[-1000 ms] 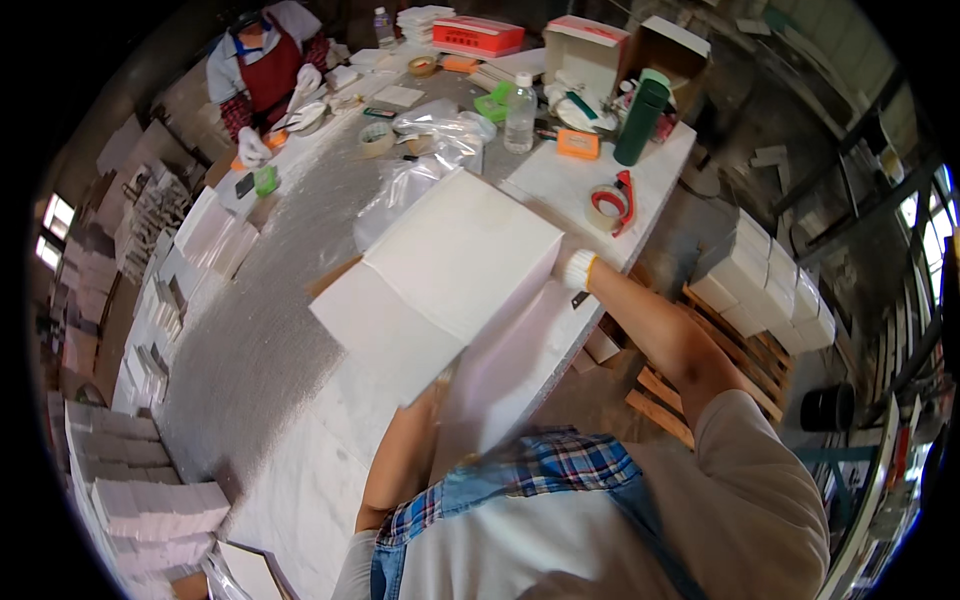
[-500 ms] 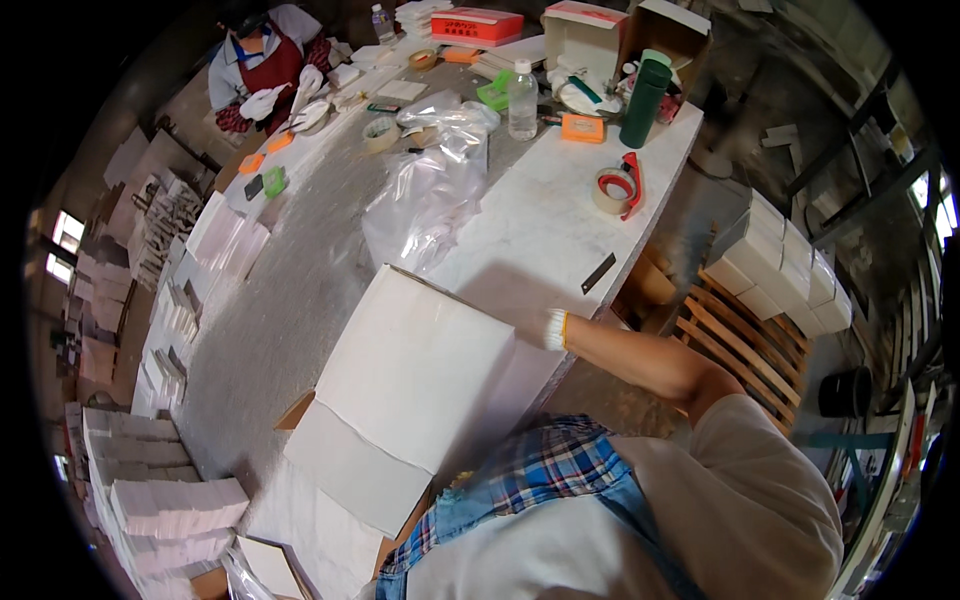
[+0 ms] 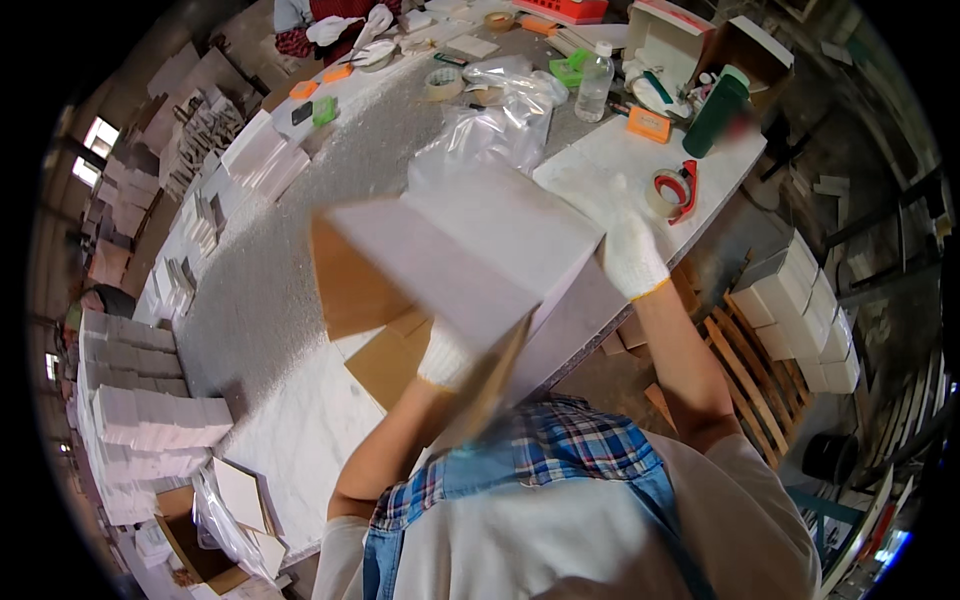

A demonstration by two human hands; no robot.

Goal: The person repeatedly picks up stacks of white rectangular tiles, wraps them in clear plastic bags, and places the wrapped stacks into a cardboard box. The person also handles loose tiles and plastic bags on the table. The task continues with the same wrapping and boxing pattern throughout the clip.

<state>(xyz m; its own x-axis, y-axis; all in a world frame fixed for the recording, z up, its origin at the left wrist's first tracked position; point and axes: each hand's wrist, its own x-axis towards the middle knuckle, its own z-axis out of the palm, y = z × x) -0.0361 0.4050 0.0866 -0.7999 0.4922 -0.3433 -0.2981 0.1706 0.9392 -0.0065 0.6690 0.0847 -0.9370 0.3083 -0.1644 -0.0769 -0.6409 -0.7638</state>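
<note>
A dim workshop. A broad desk (image 3: 265, 265), dusty gray across its middle and whitish along its near part, spans the center of the frame. At the upper left, a small window (image 3: 99, 138) glows white in 2 panes. At the right, a slatted wooden pallet (image 3: 742, 383) lies on the dull, brownish-gray floor (image 3: 610, 385), with dark metal framework (image 3: 880, 208) beyond, largely in shadow.
</note>
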